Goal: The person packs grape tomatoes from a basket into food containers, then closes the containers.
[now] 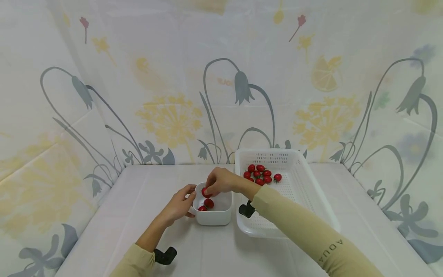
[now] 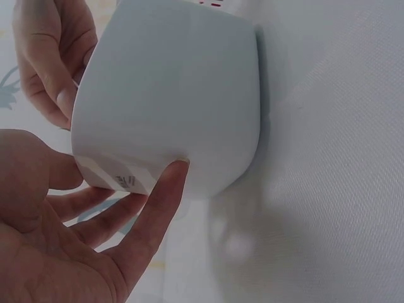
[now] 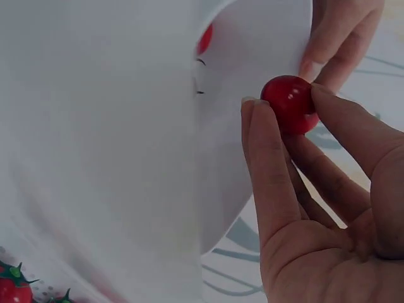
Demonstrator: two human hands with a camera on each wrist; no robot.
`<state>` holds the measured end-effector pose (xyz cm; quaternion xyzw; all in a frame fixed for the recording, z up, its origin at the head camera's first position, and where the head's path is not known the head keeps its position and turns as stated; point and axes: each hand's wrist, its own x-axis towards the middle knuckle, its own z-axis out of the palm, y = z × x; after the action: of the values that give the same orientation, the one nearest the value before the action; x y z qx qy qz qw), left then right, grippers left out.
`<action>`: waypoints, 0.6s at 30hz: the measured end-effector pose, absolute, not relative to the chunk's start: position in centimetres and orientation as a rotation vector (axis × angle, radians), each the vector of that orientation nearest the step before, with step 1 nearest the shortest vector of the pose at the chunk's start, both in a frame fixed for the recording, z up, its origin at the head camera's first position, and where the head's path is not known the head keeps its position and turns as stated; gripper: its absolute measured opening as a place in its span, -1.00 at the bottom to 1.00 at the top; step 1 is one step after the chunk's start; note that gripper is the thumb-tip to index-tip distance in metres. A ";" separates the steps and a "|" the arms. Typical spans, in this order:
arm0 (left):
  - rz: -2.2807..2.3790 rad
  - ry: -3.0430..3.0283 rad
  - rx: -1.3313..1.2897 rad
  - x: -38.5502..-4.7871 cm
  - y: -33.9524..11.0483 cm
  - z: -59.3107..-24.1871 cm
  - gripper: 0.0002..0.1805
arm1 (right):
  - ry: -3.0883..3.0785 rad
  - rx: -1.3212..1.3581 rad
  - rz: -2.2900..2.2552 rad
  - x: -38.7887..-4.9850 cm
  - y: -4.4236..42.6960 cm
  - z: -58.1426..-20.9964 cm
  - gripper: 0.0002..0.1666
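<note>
A white square container (image 1: 213, 219) stands on the table with a few cherry tomatoes (image 1: 209, 203) inside. My left hand (image 1: 177, 205) holds its left side, with fingers against the outer wall (image 2: 167, 95) and the thumb near the rim. Over the container's opening, my right hand (image 1: 221, 181) pinches one red cherry tomato (image 3: 289, 104) between thumb and fingertips. That tomato's smooth, shiny skin faces the right wrist camera. In the left wrist view the container's wall hides its contents.
Right of the container is a white perforated basket (image 1: 320, 198) with several cherry tomatoes (image 1: 267, 179) gathered at its far left. My right forearm (image 1: 294, 223) crosses over it. A patterned sheet (image 1: 221, 77) hangs behind the white-covered table (image 1: 138, 192).
</note>
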<state>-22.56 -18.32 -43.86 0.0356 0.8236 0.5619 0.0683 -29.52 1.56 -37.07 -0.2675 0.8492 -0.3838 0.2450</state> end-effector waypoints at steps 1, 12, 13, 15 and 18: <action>1.694 2.480 0.106 -22.5 -18.3 -43.9 -0.61 | 2.319 -0.723 -1.052 -29.5 1.4 -37.0 -0.88; 1.708 2.460 0.096 -22.3 -18.3 -43.8 -0.60 | 2.382 -0.572 -0.984 -29.4 -0.1 -37.1 -0.87; 1.709 2.456 0.099 -22.3 -18.3 -43.8 -0.60 | 2.401 -0.547 -0.965 -29.4 -0.3 -37.1 -0.87; 1.709 2.452 0.107 -22.2 -18.2 -43.7 -0.60 | 2.434 -0.510 -0.938 -29.5 -0.7 -37.3 -0.86; 1.704 2.454 0.114 -22.2 -18.2 -43.7 -0.60 | 2.466 -0.485 -0.910 -29.5 -1.5 -37.4 -0.83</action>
<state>-22.15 -18.19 -43.67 0.0379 0.8184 0.5684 0.0760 -29.52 -1.52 -37.43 -0.1765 0.8975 -0.3310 0.2321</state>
